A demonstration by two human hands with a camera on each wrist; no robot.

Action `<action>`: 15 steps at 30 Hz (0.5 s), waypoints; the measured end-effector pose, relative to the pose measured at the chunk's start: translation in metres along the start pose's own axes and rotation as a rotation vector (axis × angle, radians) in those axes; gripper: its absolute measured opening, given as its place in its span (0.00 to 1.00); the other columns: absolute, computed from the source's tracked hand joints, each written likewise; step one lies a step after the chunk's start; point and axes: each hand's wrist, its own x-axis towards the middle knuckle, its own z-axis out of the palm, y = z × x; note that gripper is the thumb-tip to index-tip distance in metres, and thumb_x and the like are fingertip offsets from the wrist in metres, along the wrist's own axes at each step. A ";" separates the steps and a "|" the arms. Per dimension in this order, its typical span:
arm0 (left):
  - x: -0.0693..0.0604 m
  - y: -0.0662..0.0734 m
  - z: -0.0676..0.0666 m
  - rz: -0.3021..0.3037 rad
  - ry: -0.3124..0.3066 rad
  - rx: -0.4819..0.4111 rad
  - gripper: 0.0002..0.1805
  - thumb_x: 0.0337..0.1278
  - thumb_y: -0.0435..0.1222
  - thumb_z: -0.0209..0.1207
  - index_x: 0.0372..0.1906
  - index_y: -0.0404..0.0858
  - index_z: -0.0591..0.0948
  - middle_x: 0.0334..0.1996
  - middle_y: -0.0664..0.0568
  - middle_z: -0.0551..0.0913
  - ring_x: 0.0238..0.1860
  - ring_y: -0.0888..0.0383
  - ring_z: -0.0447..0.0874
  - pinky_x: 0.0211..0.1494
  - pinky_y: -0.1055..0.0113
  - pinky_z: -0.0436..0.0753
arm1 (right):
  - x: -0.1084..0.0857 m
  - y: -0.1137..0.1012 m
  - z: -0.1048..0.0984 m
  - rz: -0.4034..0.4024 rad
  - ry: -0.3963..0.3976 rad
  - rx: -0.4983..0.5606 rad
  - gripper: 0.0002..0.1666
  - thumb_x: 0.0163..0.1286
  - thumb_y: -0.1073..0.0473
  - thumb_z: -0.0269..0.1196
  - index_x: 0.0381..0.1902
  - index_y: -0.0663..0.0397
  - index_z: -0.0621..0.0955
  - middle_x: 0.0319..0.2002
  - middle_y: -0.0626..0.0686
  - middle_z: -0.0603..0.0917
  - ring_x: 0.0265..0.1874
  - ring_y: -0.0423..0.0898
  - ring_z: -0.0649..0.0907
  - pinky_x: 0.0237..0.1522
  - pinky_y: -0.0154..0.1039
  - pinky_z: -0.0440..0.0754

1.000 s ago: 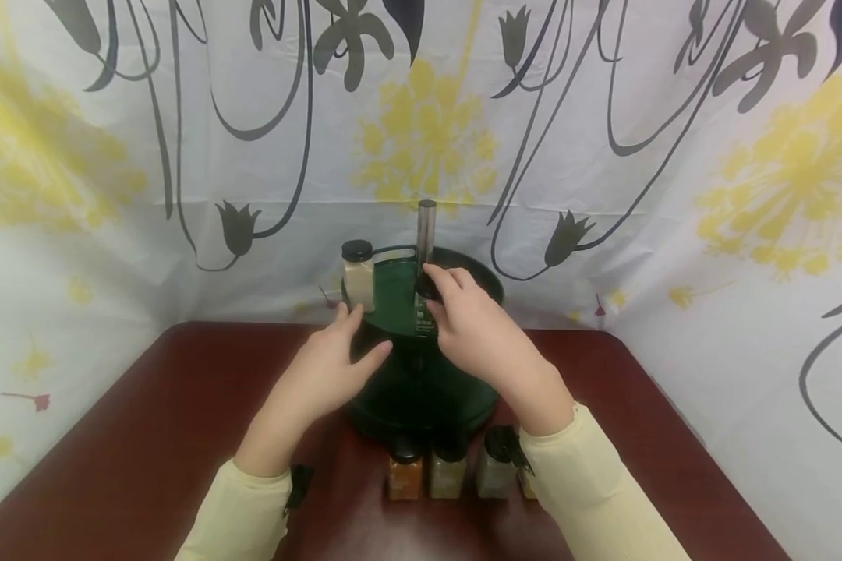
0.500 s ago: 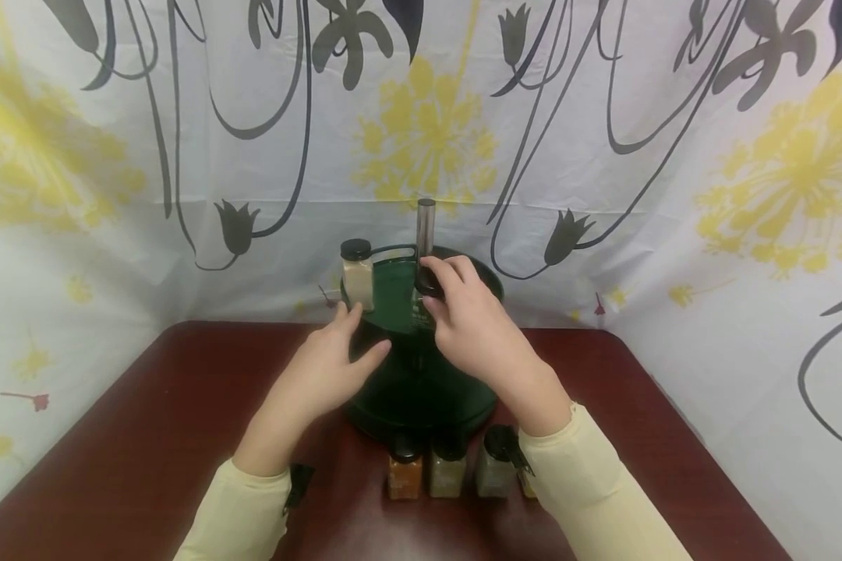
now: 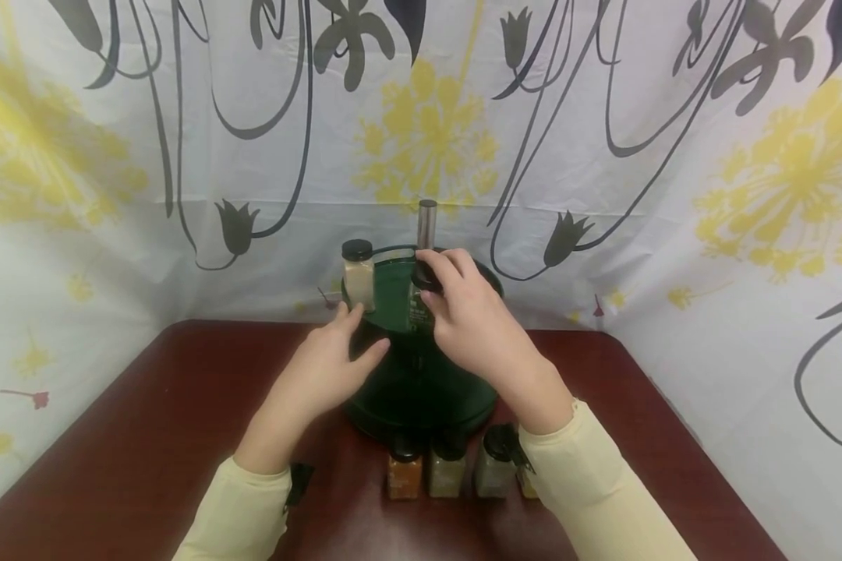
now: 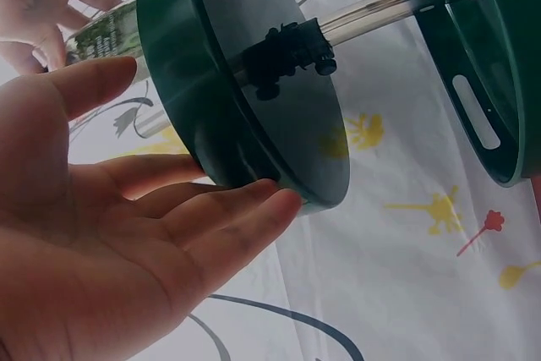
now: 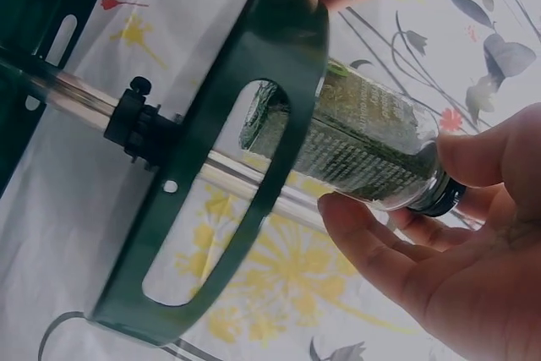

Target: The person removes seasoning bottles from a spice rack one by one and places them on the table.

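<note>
My right hand [image 3: 480, 335] pinches a spice jar of dried green herbs [image 5: 347, 137] near its black cap. The jar's base sits inside the rim of the upper tier [image 3: 389, 292] of a dark green two-tier rack, beside the metal centre post [image 3: 427, 222]. Its lower end shows through the slot in that tier's wall in the right wrist view. My left hand [image 3: 323, 362] has its fingers extended along the outside of the upper tier, fingertips [image 4: 283, 200] against the rim. Just above those fingers, a jar of pale powder [image 3: 359, 280] with a black cap stands in the upper tier.
A row of spice jars stands on the dark red table [image 3: 217, 405] in front of the rack: an orange one [image 3: 404, 477], a greenish one [image 3: 447, 475], a greyish one [image 3: 493, 471], and one partly behind the right sleeve. The lower tier [image 3: 421, 397] is beneath the hands. Patterned cloth surrounds the table.
My right hand has shifted slightly left and up with the herb jar, which now stands a little left of the post. The left hand and the pale jar stay in place.
</note>
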 end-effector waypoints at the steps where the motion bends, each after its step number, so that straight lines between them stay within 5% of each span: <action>1: 0.000 0.000 0.000 -0.001 0.001 0.000 0.45 0.79 0.55 0.55 0.86 0.35 0.55 0.85 0.32 0.48 0.83 0.35 0.59 0.81 0.36 0.66 | 0.000 -0.001 -0.001 -0.007 0.008 0.001 0.30 0.84 0.61 0.57 0.80 0.51 0.69 0.68 0.57 0.73 0.57 0.53 0.83 0.58 0.50 0.86; 15: -0.002 0.001 0.000 0.000 0.010 -0.001 0.44 0.79 0.55 0.55 0.86 0.36 0.57 0.85 0.31 0.49 0.83 0.35 0.59 0.81 0.36 0.66 | -0.009 -0.012 -0.014 -0.021 0.043 0.089 0.29 0.82 0.61 0.60 0.76 0.55 0.69 0.67 0.58 0.73 0.56 0.52 0.82 0.59 0.50 0.86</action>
